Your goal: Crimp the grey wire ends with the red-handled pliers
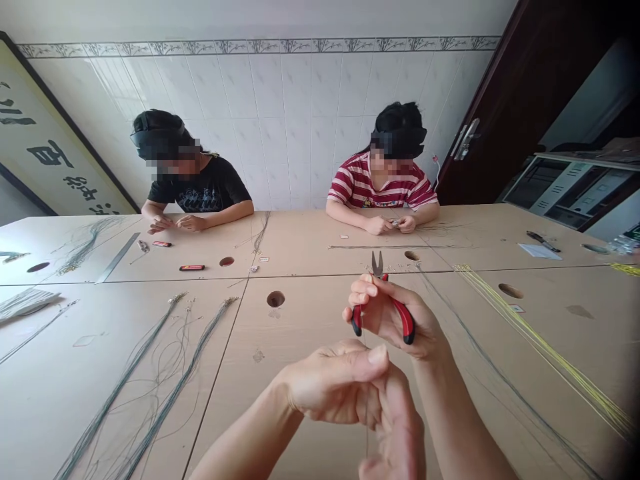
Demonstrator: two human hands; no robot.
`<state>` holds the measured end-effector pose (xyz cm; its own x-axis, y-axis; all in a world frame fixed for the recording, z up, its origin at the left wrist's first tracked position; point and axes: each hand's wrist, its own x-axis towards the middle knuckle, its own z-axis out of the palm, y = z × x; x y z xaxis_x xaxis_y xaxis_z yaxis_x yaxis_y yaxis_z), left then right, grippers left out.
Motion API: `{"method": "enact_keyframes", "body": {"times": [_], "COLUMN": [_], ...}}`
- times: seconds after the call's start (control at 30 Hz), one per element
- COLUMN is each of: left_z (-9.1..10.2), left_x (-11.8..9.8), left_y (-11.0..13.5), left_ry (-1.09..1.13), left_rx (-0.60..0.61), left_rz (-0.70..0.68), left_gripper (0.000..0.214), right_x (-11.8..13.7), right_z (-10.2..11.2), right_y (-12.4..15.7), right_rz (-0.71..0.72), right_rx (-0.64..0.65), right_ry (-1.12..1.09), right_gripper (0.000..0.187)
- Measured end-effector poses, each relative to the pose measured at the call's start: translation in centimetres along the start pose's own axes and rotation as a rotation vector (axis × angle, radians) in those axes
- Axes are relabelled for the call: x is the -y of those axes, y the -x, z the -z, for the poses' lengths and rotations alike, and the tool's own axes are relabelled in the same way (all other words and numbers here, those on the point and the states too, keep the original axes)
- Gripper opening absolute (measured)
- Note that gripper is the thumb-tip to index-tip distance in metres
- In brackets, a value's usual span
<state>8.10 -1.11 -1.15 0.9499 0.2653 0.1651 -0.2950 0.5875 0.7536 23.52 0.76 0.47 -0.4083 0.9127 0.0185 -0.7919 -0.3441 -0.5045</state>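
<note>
My right hand (387,313) is closed round red-handled pliers (385,300), whose metal jaws point up and away from me. Closer to me, my left hand (350,390) pinches a thin grey cord (367,400) that hangs straight down between its fingers. The two hands are held close together above the wooden table (300,320), the left just below and in front of the right.
Bundles of grey cords (150,373) lie on the table to the left, yellow cords (540,340) and more grey ones to the right. Two people sit opposite, hands on small parts. Round holes (275,299), a metal ruler (117,258) and small red tools dot the table.
</note>
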Motion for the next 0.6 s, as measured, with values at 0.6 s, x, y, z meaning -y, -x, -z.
{"method": "enact_keyframes", "body": {"times": [0.6], "left_z": [3.4], "left_x": [-6.1], "left_y": [-0.9], "left_ry": [-0.339], "left_rx": [-0.876], "left_rz": [-0.766], "left_gripper": [0.046], "right_x": [-2.1], "right_z": [-2.2], "right_y": [1.1], "right_rz": [0.246], "right_rx": [-0.162], "right_ry": [0.986], "right_gripper": [0.024]}}
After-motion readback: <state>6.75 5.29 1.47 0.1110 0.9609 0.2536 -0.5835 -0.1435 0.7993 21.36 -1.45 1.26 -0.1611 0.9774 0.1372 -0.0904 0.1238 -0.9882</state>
